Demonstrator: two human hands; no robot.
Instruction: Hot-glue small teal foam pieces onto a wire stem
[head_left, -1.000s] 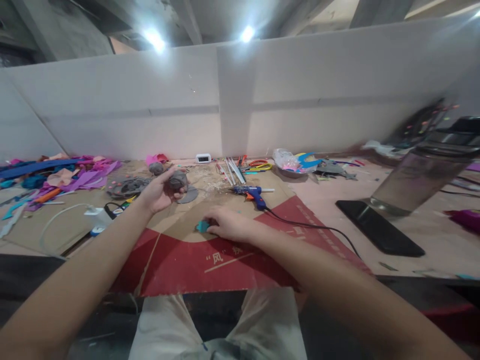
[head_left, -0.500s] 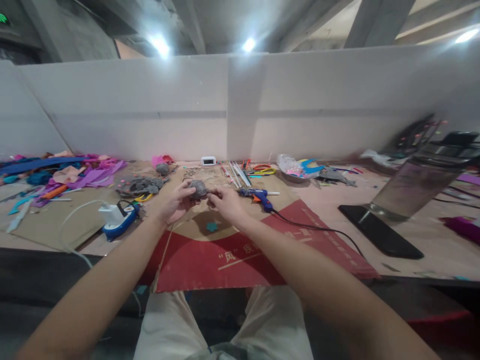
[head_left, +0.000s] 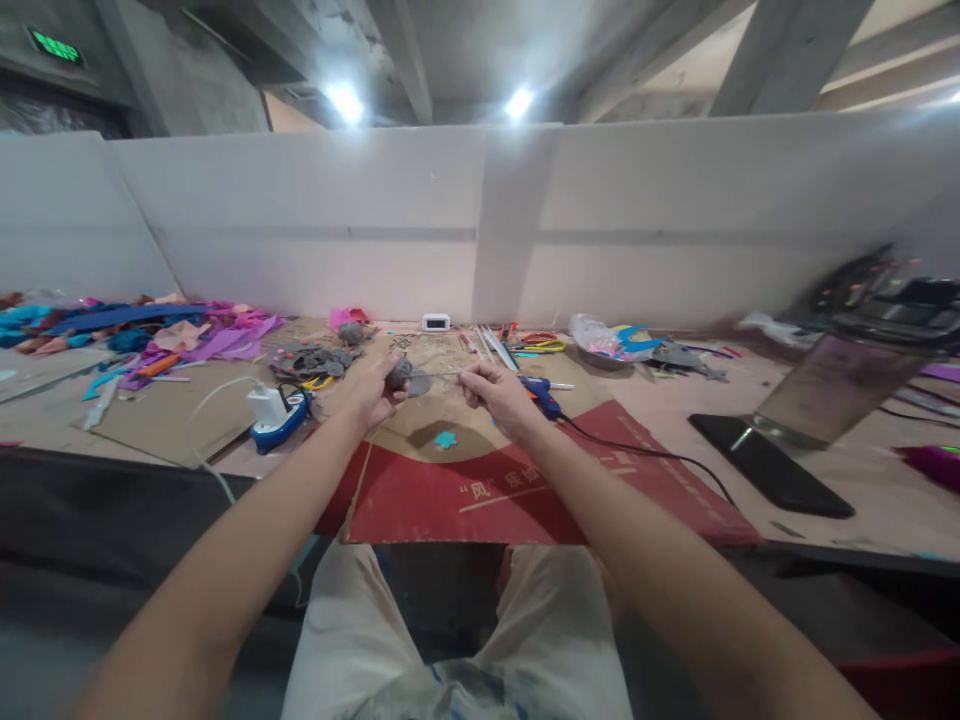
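My left hand (head_left: 379, 388) is closed round a small grey felt ball (head_left: 397, 374), held just above the cardboard. A thin strand (head_left: 439, 376) runs from the ball to my right hand (head_left: 495, 392), which pinches its other end a short way to the right. Below and between the hands a small teal felt star (head_left: 446, 439) lies on the red and brown cardboard sheet (head_left: 525, 495). A blue hot glue gun (head_left: 541, 391) rests just behind my right hand, its black cable trailing right.
Grey felt scraps (head_left: 311, 360) and coloured felt pieces (head_left: 150, 335) lie at the left, with a white charger on a blue holder (head_left: 274, 418). A black phone (head_left: 769, 462) and a water bottle (head_left: 851, 375) stand right. Scissors, sticks and a small white clock (head_left: 436, 322) line the partition.
My right hand left the teal star on the cardboard, rose to the grey ball, then drew away to the right, pulling a thin strand out from it.
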